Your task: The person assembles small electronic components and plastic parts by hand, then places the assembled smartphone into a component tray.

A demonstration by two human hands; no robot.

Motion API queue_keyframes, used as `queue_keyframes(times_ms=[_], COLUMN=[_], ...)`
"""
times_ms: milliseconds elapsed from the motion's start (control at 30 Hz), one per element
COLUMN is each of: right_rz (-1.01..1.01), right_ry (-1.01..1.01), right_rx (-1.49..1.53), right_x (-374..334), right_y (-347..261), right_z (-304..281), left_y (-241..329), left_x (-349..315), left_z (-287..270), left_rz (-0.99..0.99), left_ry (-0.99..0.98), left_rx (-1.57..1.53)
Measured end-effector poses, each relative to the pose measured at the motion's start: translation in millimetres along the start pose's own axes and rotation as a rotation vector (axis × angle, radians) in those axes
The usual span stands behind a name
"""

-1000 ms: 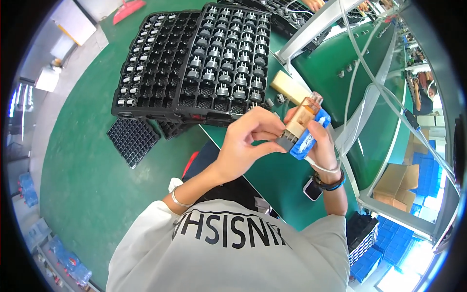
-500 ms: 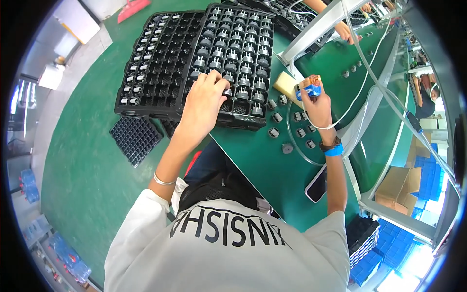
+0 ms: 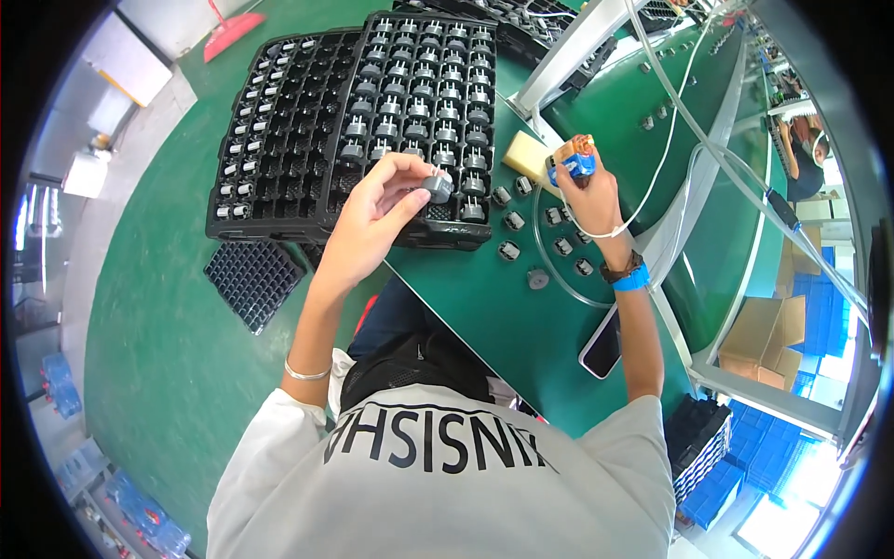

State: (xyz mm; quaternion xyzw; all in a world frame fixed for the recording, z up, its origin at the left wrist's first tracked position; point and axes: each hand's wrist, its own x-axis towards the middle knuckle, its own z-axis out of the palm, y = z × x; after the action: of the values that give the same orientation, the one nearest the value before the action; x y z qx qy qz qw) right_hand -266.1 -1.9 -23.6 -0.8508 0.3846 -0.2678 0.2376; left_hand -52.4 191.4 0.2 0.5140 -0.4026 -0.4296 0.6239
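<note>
My left hand (image 3: 377,210) pinches a small grey round plug (image 3: 438,186) with metal pins, held just above the near edge of a black compartment tray (image 3: 407,200). Rows of similar pinned plugs fill most of that tray. To the right, my right hand (image 3: 591,200) is closed around a small blue and orange device (image 3: 575,158), whose exact kind I cannot make out. A thin white cord (image 3: 643,191) runs up past this hand. Beside the device lies a pale yellow block (image 3: 529,156).
Several loose plugs (image 3: 508,251) lie on the green table (image 3: 494,307), near a phone (image 3: 602,347). Another black tray (image 3: 279,172) stands left, partly filled with white pieces. A small empty-celled tray (image 3: 253,284) sits lower. A metal post (image 3: 559,65) rises at right.
My left hand has lifted a plug out of the tray and brought it slightly right and nearer. My right hand keeps hold of the device. The whole view has shifted a little.
</note>
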Motion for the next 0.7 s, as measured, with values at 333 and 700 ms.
queue_keyframes(times_ms=[333, 700], right_rz=[0.029, 0.002], right_ry=[0.026, 0.051], right_rx=[0.009, 0.004], right_x=[0, 0], right_y=[4, 11], right_z=[3, 6], left_y=[-6, -8], left_x=[-18, -23], left_z=[2, 14], left_rz=[-0.095, -0.154], left_ry=[-0.045, -0.084], left_rx=[-0.305, -0.395])
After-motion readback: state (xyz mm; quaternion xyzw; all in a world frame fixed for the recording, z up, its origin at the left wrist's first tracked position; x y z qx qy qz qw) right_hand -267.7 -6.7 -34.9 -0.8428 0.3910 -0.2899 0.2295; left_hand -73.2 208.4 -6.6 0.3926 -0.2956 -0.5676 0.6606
